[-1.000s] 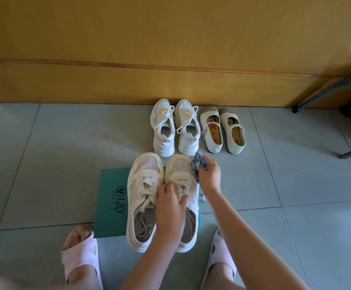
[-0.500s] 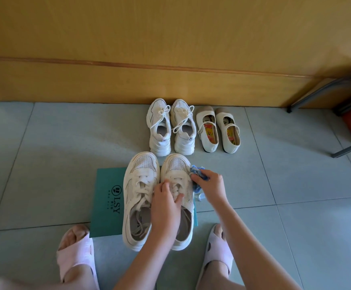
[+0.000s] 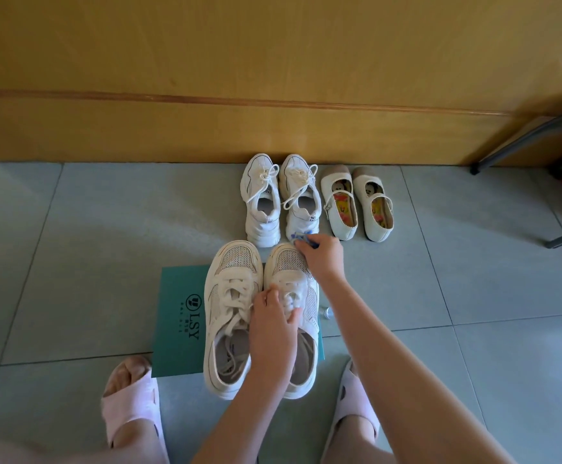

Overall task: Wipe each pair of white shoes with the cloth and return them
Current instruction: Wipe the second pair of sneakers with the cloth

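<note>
Right hand [image 3: 323,259] clutches cloth [image 3: 301,236] at toe; left hand [image 3: 274,329] seemingly grips laces [image 3: 289,296].

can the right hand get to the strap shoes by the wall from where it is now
Probably yes: the right hand, holding the cloth, sits just short of the strap shoes, with only bare floor tile between them.
</note>
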{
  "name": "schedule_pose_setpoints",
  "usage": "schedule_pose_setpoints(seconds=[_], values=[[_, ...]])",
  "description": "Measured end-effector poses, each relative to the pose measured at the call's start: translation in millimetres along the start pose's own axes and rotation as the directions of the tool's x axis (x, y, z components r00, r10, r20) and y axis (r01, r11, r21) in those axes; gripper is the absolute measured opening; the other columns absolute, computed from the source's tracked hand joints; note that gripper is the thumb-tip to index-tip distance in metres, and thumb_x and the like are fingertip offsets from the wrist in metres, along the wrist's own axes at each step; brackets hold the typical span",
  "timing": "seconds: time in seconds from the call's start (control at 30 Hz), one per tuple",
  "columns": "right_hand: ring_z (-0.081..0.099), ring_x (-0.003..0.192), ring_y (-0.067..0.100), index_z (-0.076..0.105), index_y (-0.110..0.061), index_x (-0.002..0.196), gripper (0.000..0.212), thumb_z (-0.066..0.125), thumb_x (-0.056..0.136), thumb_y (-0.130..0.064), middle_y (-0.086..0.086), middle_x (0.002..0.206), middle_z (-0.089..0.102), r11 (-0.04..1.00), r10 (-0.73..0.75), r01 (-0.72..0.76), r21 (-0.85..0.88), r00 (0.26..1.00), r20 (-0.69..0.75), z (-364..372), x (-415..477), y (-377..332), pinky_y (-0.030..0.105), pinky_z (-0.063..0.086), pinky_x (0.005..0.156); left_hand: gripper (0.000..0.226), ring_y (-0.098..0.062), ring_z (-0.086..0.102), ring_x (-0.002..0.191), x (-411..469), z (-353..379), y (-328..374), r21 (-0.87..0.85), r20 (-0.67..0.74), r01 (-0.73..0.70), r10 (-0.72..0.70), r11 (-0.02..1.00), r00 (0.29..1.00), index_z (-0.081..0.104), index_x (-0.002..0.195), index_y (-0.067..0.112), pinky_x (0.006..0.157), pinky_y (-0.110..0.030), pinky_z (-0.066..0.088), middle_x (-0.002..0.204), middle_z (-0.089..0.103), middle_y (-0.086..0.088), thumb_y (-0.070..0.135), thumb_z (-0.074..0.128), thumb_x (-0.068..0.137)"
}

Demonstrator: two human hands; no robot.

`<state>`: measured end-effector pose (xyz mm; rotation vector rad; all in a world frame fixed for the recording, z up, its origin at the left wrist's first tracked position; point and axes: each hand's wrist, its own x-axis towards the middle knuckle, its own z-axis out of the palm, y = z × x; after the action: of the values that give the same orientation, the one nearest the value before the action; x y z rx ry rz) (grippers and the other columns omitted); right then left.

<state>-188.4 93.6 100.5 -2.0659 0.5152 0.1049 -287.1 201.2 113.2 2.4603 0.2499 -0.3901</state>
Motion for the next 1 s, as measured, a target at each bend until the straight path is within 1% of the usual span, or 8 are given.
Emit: schedule_pose_setpoints(seconds=[0.27, 0.43, 0.53, 0.63, 0.8, 0.87, 0.9, 1.0], values=[[0.034, 0.033, 0.003, 0.053, -0.019, 0.057, 0.032, 0.066, 0.085, -0.01, -0.011, 0.042, 0.041, 0.976, 0.17, -0.153, 0.153, 0.979, -0.108, -12.5, -47.0, 23.8, 0.01, 0.024, 0.036, 0.056, -0.022, 0.045, 0.123, -0.4, 0.8, -0.8, -0.098, -0.001, -0.001, 0.001, 0.995, 1.0, 0.041, 0.138, 0.01, 0.098, -0.028, 0.037, 0.132, 0.047, -0.007, 0.035, 0.057, 0.091], [0.029, 0.033, 0.005, 0.043, -0.017, 0.048, 0.044, 0.065, 0.085, -0.006, -0.003, 0.045, 0.036, 0.964, 0.2, -0.17, 0.205, 0.97, -0.135, -15.2, -67.4, 35.6, 0.012, 0.02, 0.036, 0.053, -0.023, 0.045, 0.122, -0.4, -0.5, -0.3, -0.134, 0.004, 0.015, -0.015, 0.991, 1.0, 0.044, 0.135, 0.008, 0.098, -0.027, 0.035, 0.131, 0.048, -0.008, 0.031, 0.059, 0.09], [0.029, 0.038, 0.004, 0.048, -0.012, 0.052, 0.037, 0.068, 0.083, -0.008, -0.003, 0.046, 0.039, 0.958, 0.228, -0.205, 0.2, 0.968, -0.1, -18.5, -76.4, 48.5, 0.014, 0.02, 0.04, 0.052, -0.024, 0.047, 0.12, -0.4, -0.1, -0.5, -0.142, -0.002, 0.012, -0.013, 0.99, 1.0, 0.045, 0.134, 0.008, 0.098, -0.029, 0.037, 0.129, 0.05, -0.009, 0.03, 0.06, 0.089], [0.035, 0.042, 0.006, 0.053, -0.018, 0.052, 0.034, 0.071, 0.081, -0.013, -0.004, 0.044, 0.046, 0.947, 0.277, -0.263, 0.183, 0.959, -0.053, -21.7, -84.9, 58.8, 0.017, 0.025, 0.04, 0.052, -0.026, 0.049, 0.118, -0.3, 0.0, -0.1, -0.138, -0.01, 0.01, -0.012, 0.99, 1.0, 0.046, 0.134, 0.006, 0.097, -0.031, 0.038, 0.128, 0.051, -0.011, 0.029, 0.06, 0.089], [0.034, 0.032, 0.002, 0.052, -0.015, 0.054, 0.033, 0.068, 0.083, -0.011, -0.011, 0.034, 0.041, 0.93, 0.273, -0.228, 0.29, 0.954, -0.126, -26.0, -68.7, 40.7, 0.015, 0.029, 0.039, 0.053, -0.024, 0.046, 0.122, -1.9, -2.4, -1.4, -0.149, -0.003, -0.001, 0.0, 0.989, 1.0, 0.044, 0.135, 0.007, 0.097, -0.028, 0.036, 0.131, 0.049, -0.01, 0.032, 0.058, 0.091], [0.041, 0.04, 0.001, 0.066, -0.008, 0.072, 0.012, 0.068, 0.083, -0.014, -0.01, 0.046, 0.051, 0.945, 0.24, -0.202, 0.258, 0.962, -0.128, -21.0, -58.9, 29.5, 0.011, 0.033, 0.04, 0.053, -0.023, 0.046, 0.122, -2.4, -3.5, -0.8, -0.149, -0.001, -0.006, 0.006, 0.989, 1.0, 0.044, 0.136, 0.007, 0.097, -0.028, 0.037, 0.131, 0.049, -0.01, 0.032, 0.057, 0.091], [0.048, 0.049, 0.005, 0.07, -0.007, 0.085, 0.011, 0.07, 0.082, -0.017, -0.004, 0.058, 0.058, 0.951, 0.228, -0.195, 0.238, 0.966, -0.122, -17.2, -56.3, 26.5, 0.013, 0.038, 0.046, 0.053, -0.023, 0.046, 0.122, -2.2, -3.6, -0.6, -0.148, -0.002, -0.008, 0.008, 0.989, 1.0, 0.044, 0.135, 0.007, 0.096, -0.028, 0.037, 0.13, 0.048, -0.01, 0.032, 0.057, 0.091], [0.055, 0.07, 0.018, 0.069, -0.006, 0.097, 0.024, 0.071, 0.08, -0.023, 0.006, 0.081, 0.065, 0.958, 0.237, -0.209, 0.194, 0.962, -0.135, -4.7, -56.1, 33.3, 0.025, 0.042, 0.063, 0.052, -0.024, 0.046, 0.121, -0.8, -2.4, -0.7, -0.147, 0.005, 0.004, -0.003, 0.989, 1.0, 0.043, 0.135, 0.007, 0.096, -0.028, 0.037, 0.13, 0.048, -0.01, 0.031, 0.057, 0.091]])
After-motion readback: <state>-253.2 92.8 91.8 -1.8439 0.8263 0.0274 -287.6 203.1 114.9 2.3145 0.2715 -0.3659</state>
